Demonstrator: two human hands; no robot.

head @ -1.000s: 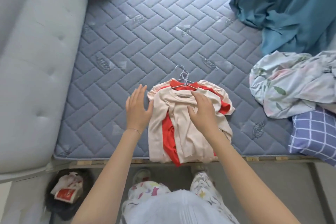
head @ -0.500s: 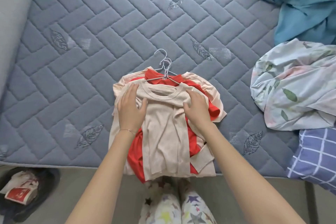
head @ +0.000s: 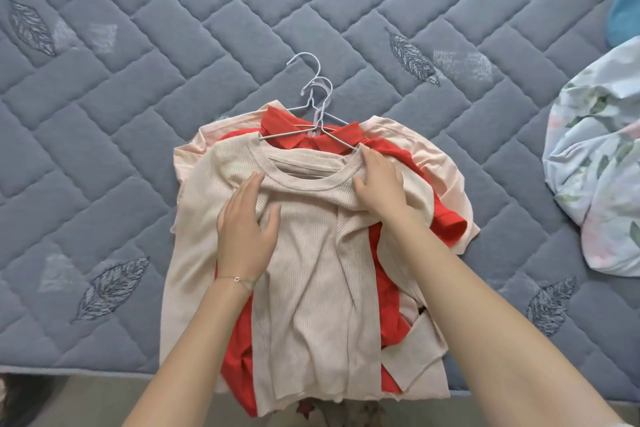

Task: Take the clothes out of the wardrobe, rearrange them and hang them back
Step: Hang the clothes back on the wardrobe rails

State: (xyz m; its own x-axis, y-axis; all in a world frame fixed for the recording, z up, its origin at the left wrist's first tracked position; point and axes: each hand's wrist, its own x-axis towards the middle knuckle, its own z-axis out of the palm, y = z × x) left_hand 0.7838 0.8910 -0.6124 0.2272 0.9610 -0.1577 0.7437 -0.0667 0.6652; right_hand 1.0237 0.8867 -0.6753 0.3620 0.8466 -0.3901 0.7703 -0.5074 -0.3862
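Observation:
A pile of clothes on white wire hangers (head: 317, 94) lies at the near edge of the mattress (head: 138, 45). A beige ribbed sweater (head: 311, 288) is on top, a red collared shirt (head: 446, 222) is under it, and a pale pink top (head: 446, 166) is at the bottom. My left hand (head: 247, 229) rests flat on the sweater's left chest with the thumb spread. My right hand (head: 379, 184) lies on the sweater's right shoulder by the collar, its fingertips near the hanger's end. The fabric is bunched in a fold between my two hands.
Floral bedding (head: 602, 166) lies crumpled at the right edge of the mattress, and a bit of teal curtain (head: 627, 10) shows above it. The pile's hems hang over the mattress's front edge onto the floor side (head: 86, 402).
The view has dropped and come closer to the pile. My left hand moved from beside the pile onto the sweater's chest. My right hand slid up to the right shoulder by the collar.

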